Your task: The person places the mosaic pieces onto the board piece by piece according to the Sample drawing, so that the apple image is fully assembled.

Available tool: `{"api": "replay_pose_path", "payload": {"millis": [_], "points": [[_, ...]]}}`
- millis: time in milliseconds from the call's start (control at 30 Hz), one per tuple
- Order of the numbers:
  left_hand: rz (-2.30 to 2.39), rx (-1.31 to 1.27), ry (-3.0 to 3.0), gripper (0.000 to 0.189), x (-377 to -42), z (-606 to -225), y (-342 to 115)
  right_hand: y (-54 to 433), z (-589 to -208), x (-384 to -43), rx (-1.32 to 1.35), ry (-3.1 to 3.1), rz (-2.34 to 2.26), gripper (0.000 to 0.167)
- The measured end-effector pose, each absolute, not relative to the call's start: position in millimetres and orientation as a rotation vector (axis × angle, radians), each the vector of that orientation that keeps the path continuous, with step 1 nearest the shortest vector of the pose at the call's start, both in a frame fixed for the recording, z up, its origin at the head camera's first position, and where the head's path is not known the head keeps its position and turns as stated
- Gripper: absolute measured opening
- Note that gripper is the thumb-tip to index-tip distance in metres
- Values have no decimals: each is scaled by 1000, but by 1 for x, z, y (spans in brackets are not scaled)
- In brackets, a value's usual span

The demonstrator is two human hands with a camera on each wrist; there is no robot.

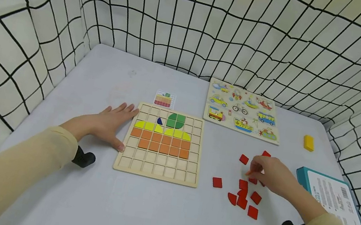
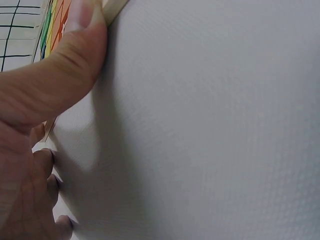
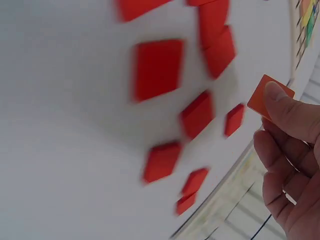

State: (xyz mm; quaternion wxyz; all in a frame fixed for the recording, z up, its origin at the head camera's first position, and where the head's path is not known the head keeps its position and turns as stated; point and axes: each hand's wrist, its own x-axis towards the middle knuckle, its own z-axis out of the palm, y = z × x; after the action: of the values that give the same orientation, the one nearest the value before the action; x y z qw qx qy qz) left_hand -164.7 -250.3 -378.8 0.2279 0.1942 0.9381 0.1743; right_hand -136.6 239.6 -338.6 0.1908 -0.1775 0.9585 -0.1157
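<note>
My left hand [image 1: 103, 123] lies with spread fingers at the left edge of a wooden grid board [image 1: 156, 169], its thumb and fingertips touching the frame. Orange tiles [image 1: 161, 138] fill most of two rows of the board, below a yellow row [image 1: 178, 133], a green leaf shape [image 1: 176, 121] and a small blue piece [image 1: 159, 121]. Between thumb and fingers, my right hand [image 1: 272, 175] pinches an orange square tile [image 3: 259, 100] above scattered red tiles [image 1: 253, 212]. Most of the red pieces are square; one quarter-round red piece [image 1: 232, 199] lies among them.
A small picture card [image 1: 164, 99] lies behind the board. Farther right are a wooden picture puzzle [image 1: 243, 111], a yellow block [image 1: 308, 143] and a teal-edged box [image 1: 334, 198]. Black netting [image 1: 194, 27] surrounds the white table [image 1: 148, 218].
</note>
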Motion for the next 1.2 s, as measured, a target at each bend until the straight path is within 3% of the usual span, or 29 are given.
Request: {"api": "replay_pose_path", "payload": {"millis": [700, 1200], "points": [[452, 499, 2565, 128, -165, -378, -250, 35, -347, -189, -941, 2571, -541, 7], [496, 533, 2538, 126, -164, -374, -255, -49, -356, -191, -1078, 2360, -602, 7]]}}
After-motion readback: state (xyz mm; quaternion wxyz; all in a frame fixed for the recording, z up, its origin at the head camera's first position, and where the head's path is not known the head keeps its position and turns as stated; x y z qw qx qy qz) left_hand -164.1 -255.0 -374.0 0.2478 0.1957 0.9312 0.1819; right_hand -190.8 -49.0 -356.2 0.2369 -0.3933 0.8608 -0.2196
